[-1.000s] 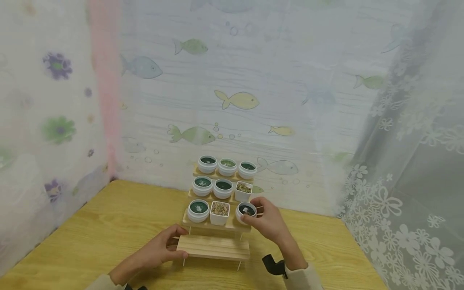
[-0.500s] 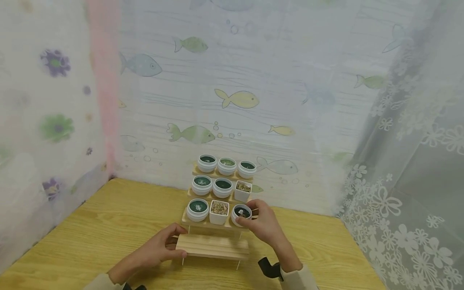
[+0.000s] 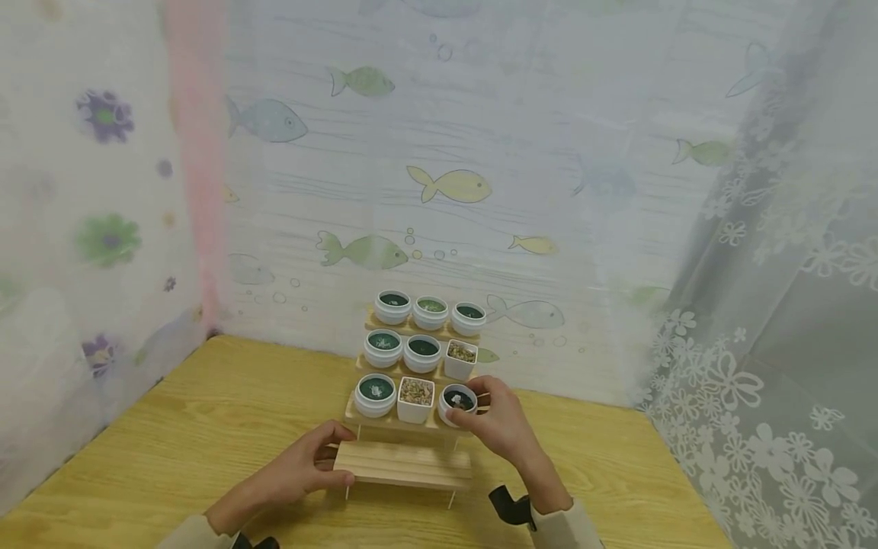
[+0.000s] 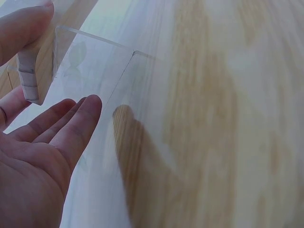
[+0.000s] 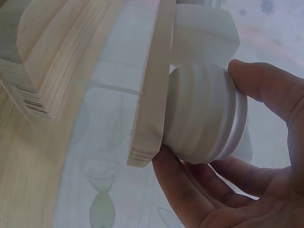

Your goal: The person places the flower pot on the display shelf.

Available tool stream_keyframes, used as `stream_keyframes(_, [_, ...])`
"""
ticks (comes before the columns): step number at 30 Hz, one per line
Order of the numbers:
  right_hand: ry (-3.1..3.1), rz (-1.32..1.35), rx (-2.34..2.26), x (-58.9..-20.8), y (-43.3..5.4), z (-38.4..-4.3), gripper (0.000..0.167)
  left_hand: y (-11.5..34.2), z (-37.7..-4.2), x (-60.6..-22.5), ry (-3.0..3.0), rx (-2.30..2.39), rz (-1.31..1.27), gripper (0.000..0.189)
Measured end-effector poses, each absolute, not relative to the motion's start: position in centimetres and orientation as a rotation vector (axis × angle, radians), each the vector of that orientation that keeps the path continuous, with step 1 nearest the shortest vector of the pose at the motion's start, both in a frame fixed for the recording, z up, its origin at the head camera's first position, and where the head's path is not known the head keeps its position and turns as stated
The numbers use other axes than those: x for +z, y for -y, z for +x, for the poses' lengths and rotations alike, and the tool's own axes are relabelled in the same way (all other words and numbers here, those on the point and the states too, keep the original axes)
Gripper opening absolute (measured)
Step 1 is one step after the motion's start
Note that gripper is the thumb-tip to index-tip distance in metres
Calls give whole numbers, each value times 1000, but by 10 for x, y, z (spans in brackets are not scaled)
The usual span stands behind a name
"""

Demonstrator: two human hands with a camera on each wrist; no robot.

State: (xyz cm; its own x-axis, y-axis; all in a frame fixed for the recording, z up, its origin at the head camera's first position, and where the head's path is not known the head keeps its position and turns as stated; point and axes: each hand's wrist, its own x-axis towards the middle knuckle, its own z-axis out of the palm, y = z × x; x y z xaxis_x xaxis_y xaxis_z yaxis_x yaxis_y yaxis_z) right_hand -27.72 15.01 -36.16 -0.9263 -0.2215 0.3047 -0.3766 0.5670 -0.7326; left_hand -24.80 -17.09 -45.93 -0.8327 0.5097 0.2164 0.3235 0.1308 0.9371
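My right hand [image 3: 506,423] grips a round white pot [image 3: 458,398] with dark contents at the right end of the stand's second-lowest step. In the right wrist view, the thumb lies at the rim of this ribbed pot [image 5: 204,114] and the fingers reach under its side, by the board's end. My left hand [image 3: 295,471] holds the left end of the bare lowest wooden step [image 3: 405,463]. In the left wrist view, the thumb is over that board end [image 4: 40,71], with fingers below. Beside the held pot stands a square white pot [image 3: 415,404] with grainy contents.
Round white pots with green contents, such as one at the left [image 3: 375,396], fill several places on the tiered stand. Another square pot [image 3: 460,362] stands one step higher. Clear legs carry the steps on the wood-grain table [image 3: 583,473]. A fish-patterned curtain [image 3: 453,244] hangs behind.
My right hand has shifted the round pot slightly left, closer to the square pot, and then stayed there. The left hand keeps its hold on the lowest step.
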Motion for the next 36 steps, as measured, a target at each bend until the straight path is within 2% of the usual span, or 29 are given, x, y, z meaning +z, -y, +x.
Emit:
stream_keyframes(15, [2614,498,1306,-365,-153,-274,48,169,-243,-457,-2224,1800,831,54])
stream_keyframes(28, [2656,519,1284,-361,-161,-272,59,170,-244,-454,-2241,1769,834,55])
stream_keyframes(36, [2654,424,1240,-362,-175,-259,62,176,-243,-452,-2313,1692,814,51])
